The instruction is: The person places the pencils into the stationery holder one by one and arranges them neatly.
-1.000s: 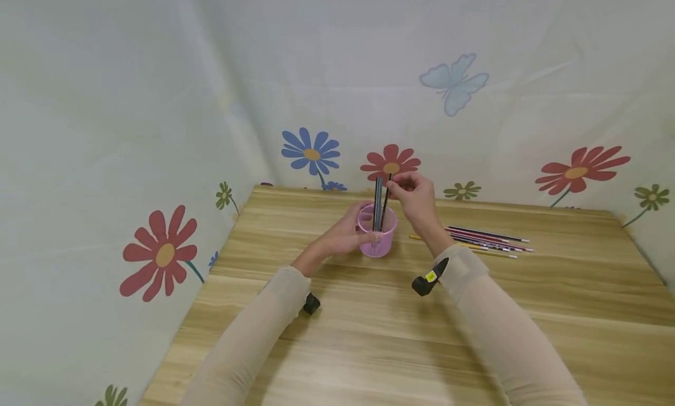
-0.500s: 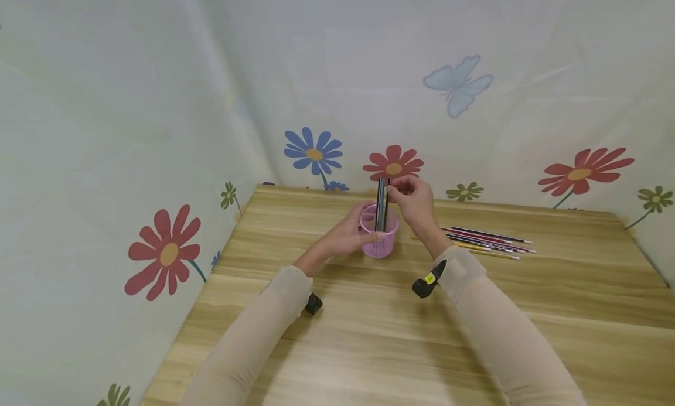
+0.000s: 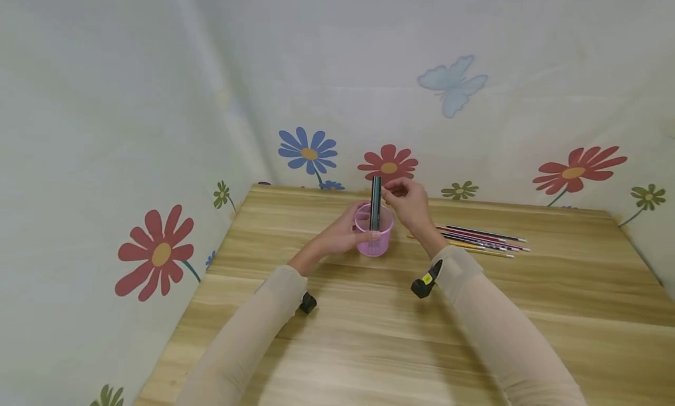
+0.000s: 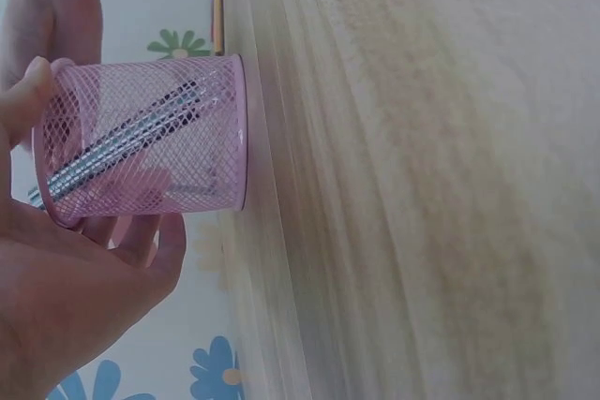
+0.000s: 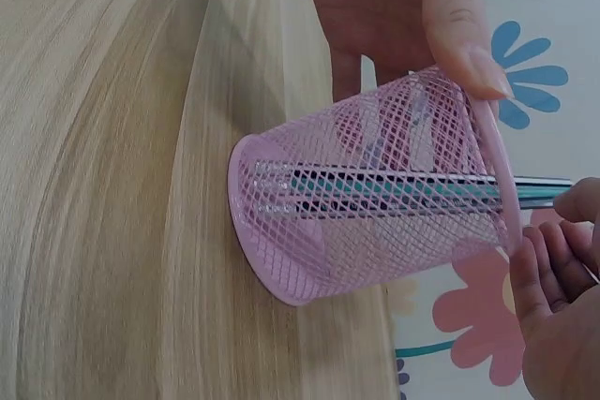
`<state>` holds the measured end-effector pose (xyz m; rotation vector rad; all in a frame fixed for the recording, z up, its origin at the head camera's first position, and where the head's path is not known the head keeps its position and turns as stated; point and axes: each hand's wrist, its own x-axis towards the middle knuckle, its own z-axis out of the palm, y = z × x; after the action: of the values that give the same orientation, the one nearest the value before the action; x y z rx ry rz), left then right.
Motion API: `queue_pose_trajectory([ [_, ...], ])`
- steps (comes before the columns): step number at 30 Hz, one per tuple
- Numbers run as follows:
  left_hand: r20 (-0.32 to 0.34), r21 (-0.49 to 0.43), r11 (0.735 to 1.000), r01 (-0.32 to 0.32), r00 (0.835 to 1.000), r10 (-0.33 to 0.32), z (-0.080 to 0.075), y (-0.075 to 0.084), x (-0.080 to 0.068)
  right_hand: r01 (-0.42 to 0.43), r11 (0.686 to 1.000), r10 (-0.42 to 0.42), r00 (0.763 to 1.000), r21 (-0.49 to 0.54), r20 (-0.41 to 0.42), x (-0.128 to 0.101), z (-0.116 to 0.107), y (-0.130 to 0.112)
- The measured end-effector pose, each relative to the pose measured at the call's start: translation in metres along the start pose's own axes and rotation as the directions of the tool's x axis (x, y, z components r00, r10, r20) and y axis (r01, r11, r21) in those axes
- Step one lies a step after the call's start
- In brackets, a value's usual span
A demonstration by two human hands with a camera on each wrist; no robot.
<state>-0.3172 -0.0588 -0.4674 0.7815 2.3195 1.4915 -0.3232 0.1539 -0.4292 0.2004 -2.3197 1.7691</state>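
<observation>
The left hand (image 3: pixel 343 233) grips a pink mesh pencil cup (image 4: pixel 187 152) around its side, with the thumb near the rim. Several black and teal pencils (image 5: pixel 394 192) lean together inside the cup, their pale ends down near its base. Above the rim, the right hand (image 3: pixel 410 205) has its thumb and forefinger at the upper part of these pencils. In the right wrist view the right thumb (image 5: pixel 577 200) lies against a pencil, the other fingers curled beside the rim. How many pencils it pinches is hidden.
To the right of the cup, a loose bundle of dark, red and yellow pencils (image 3: pixel 482 239) lies on the wooden table (image 3: pixel 358 335). A white cloth backdrop (image 3: pixel 337 72) with printed flowers stands behind the table and along its left side.
The right hand has moved slightly left and down. The black pencil in its fingers, which stood apart from the others, now stands against them in the cup. The left hand keeps its hold.
</observation>
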Motion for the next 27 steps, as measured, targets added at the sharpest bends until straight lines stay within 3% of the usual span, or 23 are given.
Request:
queue_pose_trajectory([
  [8,0.003,0.019,1.0,0.005,1.0,-0.005,-0.002,-0.004,0.0,0.089,0.987,-0.073,0.99,-0.132,0.118,-0.002,-0.031,-0.008],
  [14,0.011,0.025,1.0,0.005,1.0,-0.005,0.0,-0.004,0.002,0.192,0.934,-0.115,0.961,-0.303,0.252,-0.017,-0.071,-0.009],
  [21,0.008,0.028,1.0,-0.004,1.0,0.004,-0.002,-0.001,0.006,0.182,0.893,-0.036,0.941,-0.412,0.336,-0.037,-0.111,0.019],
  [27,-0.003,0.011,1.0,0.001,1.0,-0.001,-0.001,-0.001,0.002,0.202,0.864,-0.033,0.937,-0.462,0.347,-0.054,-0.13,0.047],
])
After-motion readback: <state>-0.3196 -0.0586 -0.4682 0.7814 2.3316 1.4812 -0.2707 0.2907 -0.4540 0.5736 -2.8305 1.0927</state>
